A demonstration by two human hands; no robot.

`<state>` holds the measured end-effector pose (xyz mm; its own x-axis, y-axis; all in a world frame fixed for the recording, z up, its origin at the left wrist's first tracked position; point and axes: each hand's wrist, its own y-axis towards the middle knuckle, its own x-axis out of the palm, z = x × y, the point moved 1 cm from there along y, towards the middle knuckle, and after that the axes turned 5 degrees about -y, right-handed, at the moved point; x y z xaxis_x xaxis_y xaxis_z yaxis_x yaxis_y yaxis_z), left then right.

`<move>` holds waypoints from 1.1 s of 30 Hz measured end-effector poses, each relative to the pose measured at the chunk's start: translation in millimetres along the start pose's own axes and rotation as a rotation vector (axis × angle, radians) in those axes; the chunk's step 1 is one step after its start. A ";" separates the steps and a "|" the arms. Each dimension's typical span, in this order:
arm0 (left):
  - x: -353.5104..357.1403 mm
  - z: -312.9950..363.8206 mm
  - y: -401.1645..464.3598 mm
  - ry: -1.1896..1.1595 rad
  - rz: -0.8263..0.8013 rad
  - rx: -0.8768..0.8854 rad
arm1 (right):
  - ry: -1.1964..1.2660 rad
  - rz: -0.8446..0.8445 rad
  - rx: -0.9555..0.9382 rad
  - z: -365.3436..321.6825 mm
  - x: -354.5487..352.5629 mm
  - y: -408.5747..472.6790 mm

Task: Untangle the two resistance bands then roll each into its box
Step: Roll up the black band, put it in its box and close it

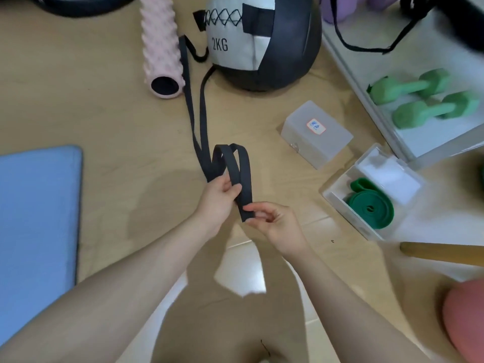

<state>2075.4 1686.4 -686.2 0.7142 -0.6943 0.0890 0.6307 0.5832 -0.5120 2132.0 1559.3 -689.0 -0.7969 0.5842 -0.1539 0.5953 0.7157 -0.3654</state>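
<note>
A long black resistance band (196,121) trails across the floor from the pink roller toward me and folds into a loop at its near end. My left hand (218,199) grips the band just below the loop. My right hand (272,221) pinches the band's folded end between thumb and fingers. A green resistance band (372,206) lies rolled in a coil inside an open clear box (340,205) at the right. A second clear box (318,134) with a red-edged label sits shut on the floor behind it.
A pink knobbed foam roller (159,45) and a 2KG weighted ball (262,40) lie at the back. A blue mat (36,226) is at the left. Green dumbbells (424,98) sit on a white shelf at the right. A wooden stick (442,254) is near right.
</note>
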 end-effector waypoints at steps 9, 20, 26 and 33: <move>-57.4 -51.4 -39.7 0.635 -0.194 0.423 | 0.024 -0.048 0.123 10.8 14.3 -20.4; -41.3 -27.1 -81.5 0.209 0.097 0.594 | 0.239 0.153 -0.013 -46.5 46.7 -42.6; -66.5 -23.8 -81.7 0.160 0.079 0.547 | 0.047 0.138 -0.030 -49.7 64.4 -42.9; -75.8 -33.5 -81.6 0.366 -0.019 0.532 | -0.297 0.097 -0.070 -45.9 61.1 -33.7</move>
<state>1959.6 1677.3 -679.8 0.6111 -0.7505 -0.2515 0.7735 0.6337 -0.0116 2067.9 1588.4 -643.9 -0.7251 0.5214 -0.4497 0.6675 0.6926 -0.2733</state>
